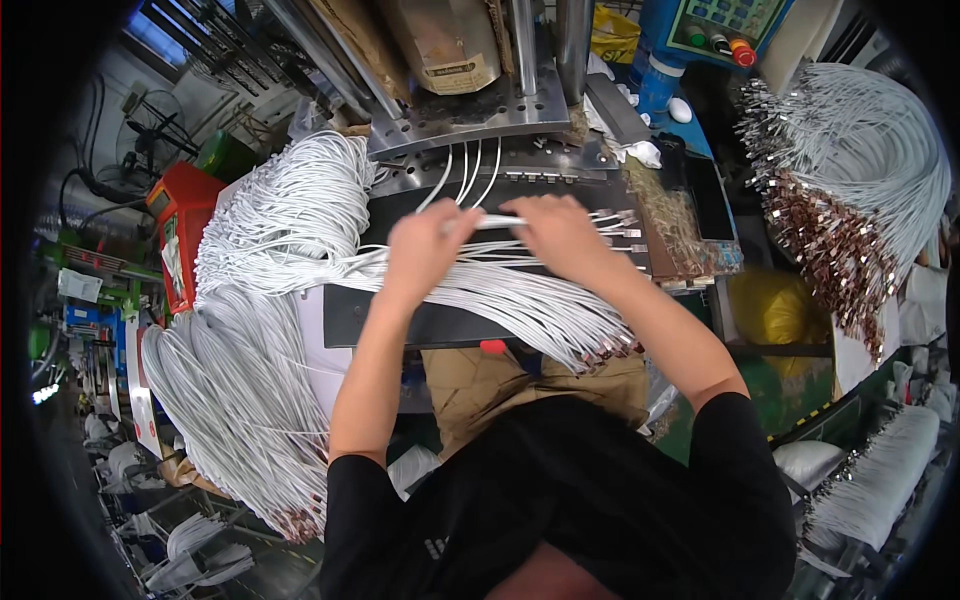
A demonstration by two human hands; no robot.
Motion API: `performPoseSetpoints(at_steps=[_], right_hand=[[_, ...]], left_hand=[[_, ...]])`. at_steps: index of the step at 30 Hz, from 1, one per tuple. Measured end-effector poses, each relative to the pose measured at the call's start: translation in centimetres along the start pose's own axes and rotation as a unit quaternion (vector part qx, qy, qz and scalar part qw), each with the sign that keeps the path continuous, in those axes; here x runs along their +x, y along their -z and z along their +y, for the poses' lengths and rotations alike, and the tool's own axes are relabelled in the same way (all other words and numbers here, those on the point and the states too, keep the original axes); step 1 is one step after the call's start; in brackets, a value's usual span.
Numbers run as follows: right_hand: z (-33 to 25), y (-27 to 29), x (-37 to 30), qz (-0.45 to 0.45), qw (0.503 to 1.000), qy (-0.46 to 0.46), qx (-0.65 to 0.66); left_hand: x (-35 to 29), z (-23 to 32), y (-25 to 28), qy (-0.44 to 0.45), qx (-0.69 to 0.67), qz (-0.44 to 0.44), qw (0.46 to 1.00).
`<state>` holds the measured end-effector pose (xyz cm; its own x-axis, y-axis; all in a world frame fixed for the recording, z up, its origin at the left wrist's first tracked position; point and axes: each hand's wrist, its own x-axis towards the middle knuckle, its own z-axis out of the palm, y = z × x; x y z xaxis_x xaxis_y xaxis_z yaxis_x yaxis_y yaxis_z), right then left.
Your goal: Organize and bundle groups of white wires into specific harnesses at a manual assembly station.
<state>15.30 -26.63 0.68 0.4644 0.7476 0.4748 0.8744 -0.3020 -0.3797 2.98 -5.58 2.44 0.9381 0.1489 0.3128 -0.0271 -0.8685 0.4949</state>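
In front of the press, my left hand (428, 248) is closed around a few white cables (496, 221). My right hand (562, 236) has its fingers curled on the same cables a short way to the right; some fingertips are blurred. Past my right hand, cable ends with small plugs (628, 232) stick out over the dark bench plate. Below both hands a thick fan of white cables (510, 305) lies across the black board (350, 322), its plug ends toward the lower right. Several white cables (465, 175) run up into the press (470, 128).
At the left, a large coiled heap of white cables (285, 195) sits above another hanging bundle (235, 390). A red machine (180, 235) stands beyond it. On the right hangs a big cable bundle (850, 150). A control panel (720, 30) with buttons is at the upper right.
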Motion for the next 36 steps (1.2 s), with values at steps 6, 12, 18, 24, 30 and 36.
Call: performPoseSetpoints(at_steps=[6,12,18,24,30,36], right_hand=[[1.0,2.4,-2.1,-0.031,0.992,0.006,-0.123],[1.2,1.0,-1.8,-0.246,0.955,0.063,-0.155],[2.9,-1.3,-1.6,-0.171,0.853,-0.154,0.469],[4.1,-0.8,-4.4,-0.069,0.923,-0.19,0.327],[5.5,-0.5,-3.3,-0.108,0.993,-0.037,0.008],[8.5,-2.6,-0.9,0.033,0.985,0.055,-0.162]], left_hand=[[-1.7,4.7,2.7,0.202,-0.294,-0.279,0.892],[-5.1,4.6,-5.8,0.27,-0.56,-0.324,0.713],[-2.7,5.0,-6.9,0.291,-0.532,-0.298,0.737],[0.7,3.8,-7.7,0.321,-0.592,-0.211,0.708],[4.6,-0.5,-8.1,0.377,-0.632,-0.14,0.663],[4.5,-1.6,-9.4,0.383,-0.627,-0.156,0.66]])
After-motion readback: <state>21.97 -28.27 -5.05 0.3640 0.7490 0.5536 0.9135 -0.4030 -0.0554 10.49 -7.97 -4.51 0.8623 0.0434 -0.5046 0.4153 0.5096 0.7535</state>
